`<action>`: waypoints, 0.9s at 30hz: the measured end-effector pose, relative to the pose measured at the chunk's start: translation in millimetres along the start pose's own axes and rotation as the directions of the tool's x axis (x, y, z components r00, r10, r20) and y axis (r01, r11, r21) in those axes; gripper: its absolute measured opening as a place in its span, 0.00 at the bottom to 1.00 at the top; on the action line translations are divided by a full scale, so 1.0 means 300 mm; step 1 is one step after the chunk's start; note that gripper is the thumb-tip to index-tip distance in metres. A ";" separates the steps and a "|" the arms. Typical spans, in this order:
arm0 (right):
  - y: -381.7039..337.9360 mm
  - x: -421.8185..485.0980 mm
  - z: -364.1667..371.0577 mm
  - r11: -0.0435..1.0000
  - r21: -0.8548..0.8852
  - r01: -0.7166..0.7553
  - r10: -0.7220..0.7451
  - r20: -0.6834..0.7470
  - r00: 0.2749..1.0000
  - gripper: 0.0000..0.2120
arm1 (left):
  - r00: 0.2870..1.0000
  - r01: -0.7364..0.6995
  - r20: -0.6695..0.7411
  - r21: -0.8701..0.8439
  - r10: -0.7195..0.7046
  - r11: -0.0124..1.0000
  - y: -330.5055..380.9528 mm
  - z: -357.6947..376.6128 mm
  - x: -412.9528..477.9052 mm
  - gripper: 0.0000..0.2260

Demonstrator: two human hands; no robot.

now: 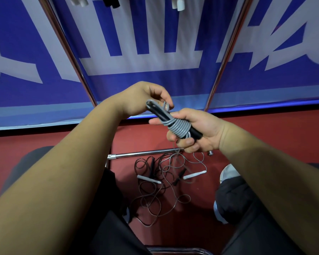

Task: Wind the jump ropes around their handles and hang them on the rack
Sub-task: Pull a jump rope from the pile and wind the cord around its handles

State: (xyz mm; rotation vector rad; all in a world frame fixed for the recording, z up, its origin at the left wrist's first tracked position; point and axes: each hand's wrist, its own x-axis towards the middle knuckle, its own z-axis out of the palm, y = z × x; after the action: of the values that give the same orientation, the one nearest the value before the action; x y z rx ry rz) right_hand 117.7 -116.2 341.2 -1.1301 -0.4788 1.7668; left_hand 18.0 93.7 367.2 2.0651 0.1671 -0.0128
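The grey plastic cord point(177, 127) lay wound in tight coils around a pair of black cylindrical handles point(196, 133), held in mid-air above the person's lap. The right hand point(203, 129) was clamped round the lower part of that bundle, fingers curled under the coils. The left hand point(144, 96) pinched the last loose loop of cord at the upper end of the handles. The two hands were close but apart.

The cord looked light, springy and rather slick (coils like these probably slacken once tension drops). The safest hold was therefore likely across the wound section itself, with the free end kept taut until tucked in.

Below, on the dark red floor point(274, 129), a tangle of thin unwound ropes point(164, 181) lay with slim white handles point(194, 175) among them. Beyond stood the chrome rack poles point(68, 50) before a blue-and-white banner point(136, 83), with more white and black hung handles point(180, 4) showing at the top edge.
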 end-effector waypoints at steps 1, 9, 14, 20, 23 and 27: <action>0.003 0.002 -0.001 0.999 -0.029 -0.014 0.014 0.003 1.000 0.25 | 1.000 0.014 -0.004 -0.009 -0.014 1.000 0.000 -0.004 0.002 0.08; 0.009 0.035 -0.020 0.998 -0.063 -0.029 0.013 -0.232 0.973 0.18 | 0.997 0.009 -0.077 0.144 0.002 0.990 0.057 -0.032 0.003 0.11; 0.011 0.065 -0.033 0.987 0.127 0.102 -0.051 -0.353 0.934 0.19 | 0.995 0.011 -0.100 0.308 0.021 0.951 0.068 -0.027 -0.005 0.09; 0.004 0.090 -0.032 0.966 0.151 0.212 -0.104 -0.521 0.847 0.18 | 0.986 0.095 -0.165 0.529 -0.007 0.843 0.028 -0.009 0.013 0.08; -0.002 0.095 -0.024 0.968 0.129 0.214 -0.112 -0.543 0.833 0.23 | 0.975 0.145 -0.220 0.503 -0.036 0.852 0.022 0.020 0.024 0.14; 0.006 0.105 -0.020 0.973 0.072 0.221 -0.139 -0.581 0.802 0.28 | 0.967 0.222 -0.214 0.459 -0.135 0.860 0.011 0.047 0.033 0.20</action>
State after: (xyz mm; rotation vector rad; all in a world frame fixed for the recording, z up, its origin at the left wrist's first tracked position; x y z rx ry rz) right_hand 118.1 -90.6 321.6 -1.3942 -0.0870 1.1862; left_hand 29.0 80.9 362.4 2.5423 0.5112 0.0146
